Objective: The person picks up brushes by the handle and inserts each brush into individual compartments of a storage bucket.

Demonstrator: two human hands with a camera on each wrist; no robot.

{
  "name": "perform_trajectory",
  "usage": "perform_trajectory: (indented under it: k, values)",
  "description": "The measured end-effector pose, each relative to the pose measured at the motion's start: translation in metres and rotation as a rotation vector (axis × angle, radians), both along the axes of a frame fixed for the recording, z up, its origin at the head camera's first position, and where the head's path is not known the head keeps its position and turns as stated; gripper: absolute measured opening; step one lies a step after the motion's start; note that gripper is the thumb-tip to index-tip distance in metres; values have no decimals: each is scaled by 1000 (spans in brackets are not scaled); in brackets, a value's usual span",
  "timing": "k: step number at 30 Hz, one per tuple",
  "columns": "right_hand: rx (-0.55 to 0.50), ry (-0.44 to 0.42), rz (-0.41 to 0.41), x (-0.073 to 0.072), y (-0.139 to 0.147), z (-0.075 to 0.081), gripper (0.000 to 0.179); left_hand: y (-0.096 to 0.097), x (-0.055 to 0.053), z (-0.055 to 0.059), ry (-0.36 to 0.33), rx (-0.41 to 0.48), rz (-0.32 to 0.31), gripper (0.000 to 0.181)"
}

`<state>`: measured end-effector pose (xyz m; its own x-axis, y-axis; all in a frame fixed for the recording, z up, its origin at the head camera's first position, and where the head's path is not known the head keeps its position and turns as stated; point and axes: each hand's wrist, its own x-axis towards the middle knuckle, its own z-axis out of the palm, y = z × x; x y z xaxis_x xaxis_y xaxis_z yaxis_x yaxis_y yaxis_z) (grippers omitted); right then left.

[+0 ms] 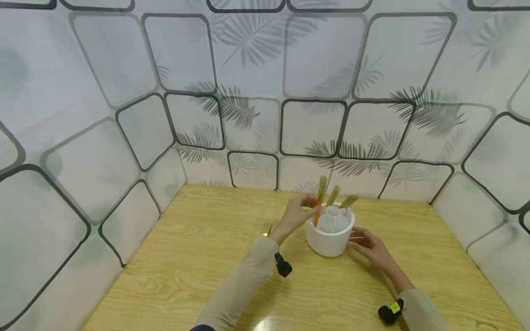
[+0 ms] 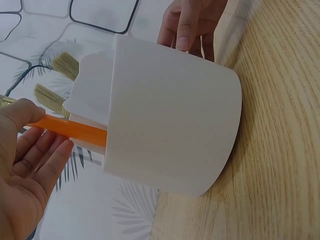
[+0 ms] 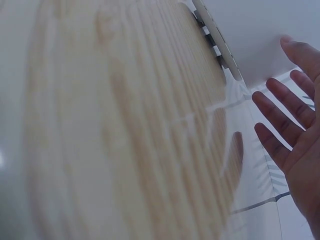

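Note:
A white round holder with inner compartments stands upright on the wooden table. My left hand is at its left rim and pinches an orange-handled paintbrush between thumb and fingers. That brush stands bristles up, its lower end inside the holder. Two more brushes with olive bristles lean in the back compartments; their handles are hidden. My right hand is at the holder's right side, fingers loosely extended; in the left wrist view its thumb appears to touch the wall. In the right wrist view the right fingers are spread beside the holder.
Behind my left wrist, partly hidden, bristle tips with a gold-coloured band show on the table. The wooden table meets patterned cloth walls at the back and sides. Small black cameras are strapped to both wrists.

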<state>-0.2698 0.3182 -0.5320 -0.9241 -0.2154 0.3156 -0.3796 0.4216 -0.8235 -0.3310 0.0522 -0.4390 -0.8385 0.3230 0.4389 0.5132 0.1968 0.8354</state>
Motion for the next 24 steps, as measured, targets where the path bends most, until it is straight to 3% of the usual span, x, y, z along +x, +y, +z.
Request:
perform_trajectory:
  k: [24]
  values:
    - [-7, -32, 8, 1, 0, 0, 48, 0, 1, -8, -41, -89, 20, 18]
